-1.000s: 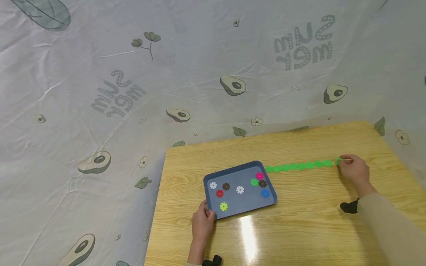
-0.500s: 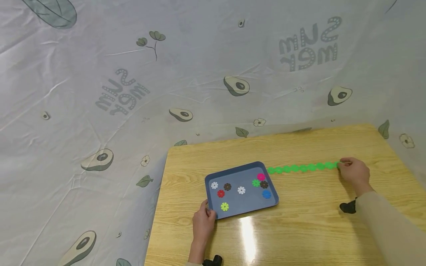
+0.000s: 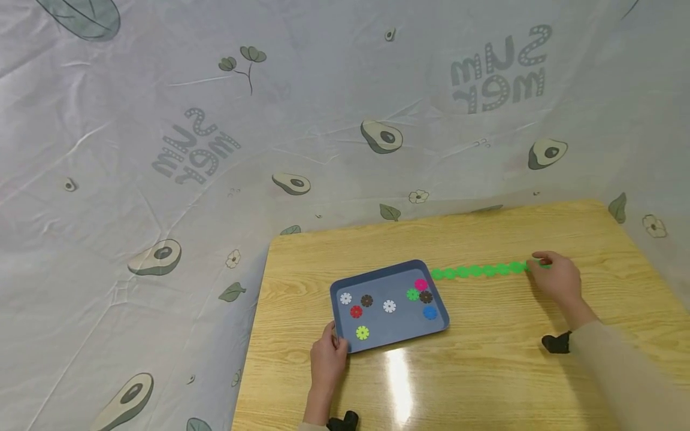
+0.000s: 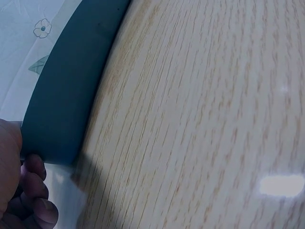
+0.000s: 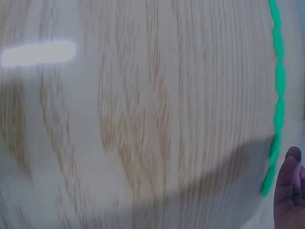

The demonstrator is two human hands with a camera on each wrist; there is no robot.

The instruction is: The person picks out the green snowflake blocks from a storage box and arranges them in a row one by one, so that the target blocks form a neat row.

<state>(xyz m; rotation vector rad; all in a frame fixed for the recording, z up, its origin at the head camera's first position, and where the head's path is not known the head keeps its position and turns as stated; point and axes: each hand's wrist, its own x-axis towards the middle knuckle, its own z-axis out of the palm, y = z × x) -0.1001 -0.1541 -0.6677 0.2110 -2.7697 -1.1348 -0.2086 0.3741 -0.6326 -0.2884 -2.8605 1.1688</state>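
Observation:
A dark blue-grey tray lies on the table, and my left hand grips its near-left corner. In the left wrist view the tray's wall meets my curled fingers. Notched interlocking discs are scattered in the tray, among them a red disc, a blue disc and a pink disc. From the tray's right side runs a chain of green interlocking discs. My right hand holds it near its right end between thumb and index finger, which partly hide it.
The wooden table reaches back to a pale hanging cloth printed with avocados. A bright reflection lies on the wood in front of the tray. Black wrist-worn pieces sit below both hands.
My right hand has moved left along the green disc chain, away from its far end, part of which now shows past the fingers. The left hand and the tray stay in place.

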